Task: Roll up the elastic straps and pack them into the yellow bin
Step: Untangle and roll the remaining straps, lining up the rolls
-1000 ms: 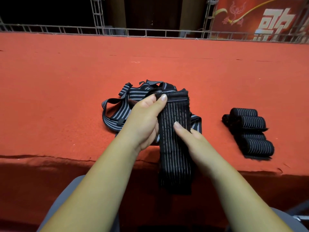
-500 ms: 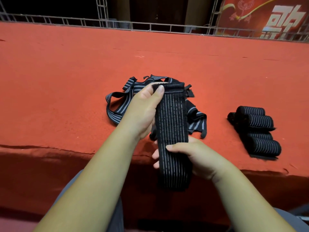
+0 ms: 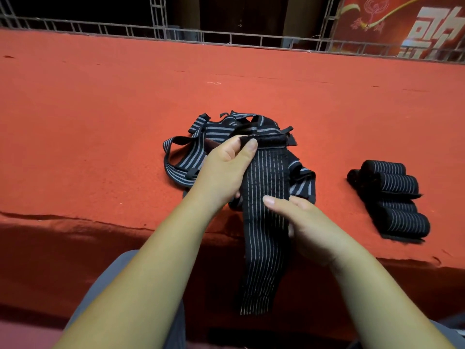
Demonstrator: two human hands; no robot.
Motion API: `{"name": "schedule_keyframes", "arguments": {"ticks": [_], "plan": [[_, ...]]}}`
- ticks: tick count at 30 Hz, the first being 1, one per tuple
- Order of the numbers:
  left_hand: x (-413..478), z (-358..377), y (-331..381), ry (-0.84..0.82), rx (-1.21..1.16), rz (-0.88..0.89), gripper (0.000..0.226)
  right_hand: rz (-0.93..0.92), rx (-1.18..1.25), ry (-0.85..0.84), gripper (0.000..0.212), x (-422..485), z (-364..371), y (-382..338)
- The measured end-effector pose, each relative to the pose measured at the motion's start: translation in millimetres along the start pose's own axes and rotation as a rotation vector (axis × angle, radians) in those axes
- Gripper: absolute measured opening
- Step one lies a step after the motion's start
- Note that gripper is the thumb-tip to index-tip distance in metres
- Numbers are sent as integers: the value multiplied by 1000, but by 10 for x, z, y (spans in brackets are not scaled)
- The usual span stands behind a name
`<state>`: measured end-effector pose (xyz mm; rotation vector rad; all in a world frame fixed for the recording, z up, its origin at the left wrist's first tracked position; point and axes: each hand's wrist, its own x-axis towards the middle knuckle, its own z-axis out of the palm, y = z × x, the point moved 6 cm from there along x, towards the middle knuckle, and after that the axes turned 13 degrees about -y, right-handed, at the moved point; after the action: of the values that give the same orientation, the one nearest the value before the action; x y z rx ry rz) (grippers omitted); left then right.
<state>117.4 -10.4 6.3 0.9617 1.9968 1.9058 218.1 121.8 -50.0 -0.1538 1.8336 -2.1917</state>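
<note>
While the left hand [image 3: 224, 170] is pinching the top of a black white-striped elastic strap [image 3: 266, 177], the right hand [image 3: 312, 227] is clamping its middle — over the red felt table [image 3: 100, 122] edge | tangled loose straps [image 3: 181, 157] lying behind, half-hidden | rolled straps [image 3: 395, 185] resting right.

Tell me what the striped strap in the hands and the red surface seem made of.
Black strap with thin pale stripes: probably woven elastic fabric, matte; it hangs limp, ribbed lengthwise. Red table covering: seemingly felt-like carpet, matte, with a torn, frayed front edge.
</note>
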Motion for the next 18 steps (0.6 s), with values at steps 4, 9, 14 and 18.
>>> {"name": "schedule_keyframes", "arguments": {"ticks": [4,9,14,18], "plan": [[-6,59,-27,-32,-68,-46,23,-79,-215,194,22,-38,-106,-111],[14,102,-95,-45,-17,-68,29,-31,-368,208,21,-46,-147,-117],[3,168,-112,-86,-62,-85,27,-35,-391,243,35,-83,-178,-148],[-14,236,-146,-134,-19,-110,25,-181,-337,365,31,-86,-314,-222]]}}
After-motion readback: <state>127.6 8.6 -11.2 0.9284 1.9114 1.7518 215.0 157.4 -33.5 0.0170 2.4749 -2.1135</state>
